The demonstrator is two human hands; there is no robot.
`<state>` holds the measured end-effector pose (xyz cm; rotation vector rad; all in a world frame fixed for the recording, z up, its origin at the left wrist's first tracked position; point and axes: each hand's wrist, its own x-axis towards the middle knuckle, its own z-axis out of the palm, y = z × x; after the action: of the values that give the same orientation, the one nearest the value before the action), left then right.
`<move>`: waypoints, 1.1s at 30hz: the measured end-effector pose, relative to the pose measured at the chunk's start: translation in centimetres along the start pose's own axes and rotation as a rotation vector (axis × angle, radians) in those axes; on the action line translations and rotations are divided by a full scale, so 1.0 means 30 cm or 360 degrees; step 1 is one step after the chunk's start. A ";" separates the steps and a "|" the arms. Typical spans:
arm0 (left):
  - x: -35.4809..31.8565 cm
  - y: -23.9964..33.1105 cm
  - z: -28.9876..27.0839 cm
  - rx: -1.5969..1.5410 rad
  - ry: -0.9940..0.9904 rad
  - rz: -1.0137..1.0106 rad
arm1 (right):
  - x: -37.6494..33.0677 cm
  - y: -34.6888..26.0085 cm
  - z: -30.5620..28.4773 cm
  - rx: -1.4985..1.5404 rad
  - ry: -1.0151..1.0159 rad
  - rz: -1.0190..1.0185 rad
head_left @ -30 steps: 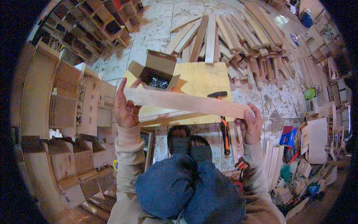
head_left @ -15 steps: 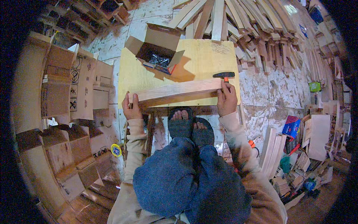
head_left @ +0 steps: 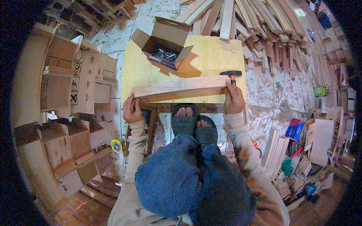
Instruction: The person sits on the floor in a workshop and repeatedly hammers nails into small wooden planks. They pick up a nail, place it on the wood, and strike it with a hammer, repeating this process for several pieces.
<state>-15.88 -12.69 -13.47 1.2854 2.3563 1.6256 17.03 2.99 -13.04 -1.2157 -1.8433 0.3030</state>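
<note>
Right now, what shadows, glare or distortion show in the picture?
Head view: the open carton casts a shadow on the yellow board; head view: pale glare at upper right; head view: the held wooden strip looks bowed, probably from fisheye bending.

Table's just a plain yellow wood top, kinda scuffed near the far right corner (head_left: 215,56). On it there's an open cardboard box (head_left: 170,32) toward the back, plus a black-headed hammer (head_left: 230,73) by the right edge.
</note>
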 end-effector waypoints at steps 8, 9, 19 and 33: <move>0.079 -0.060 -0.042 0.0267 0.0048 0.0187 | 0.046 -0.011 0.086 0.0211 0.0009 0.0063; 0.084 -0.068 -0.047 0.0252 0.0042 0.0185 | 0.045 -0.014 0.091 0.0204 0.0012 0.0069; 0.093 -0.115 -0.046 0.0395 0.0122 0.0518 | 0.040 -0.001 0.111 0.0090 0.0075 -0.0059; 0.209 0.033 -0.037 0.0495 0.0225 0.0768 | 0.117 -0.005 0.026 -0.0393 -0.0295 -0.0832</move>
<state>-19.93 -9.56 -9.53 1.9911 2.6089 1.5257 15.88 6.04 -11.54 -0.8350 -2.3324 -0.1117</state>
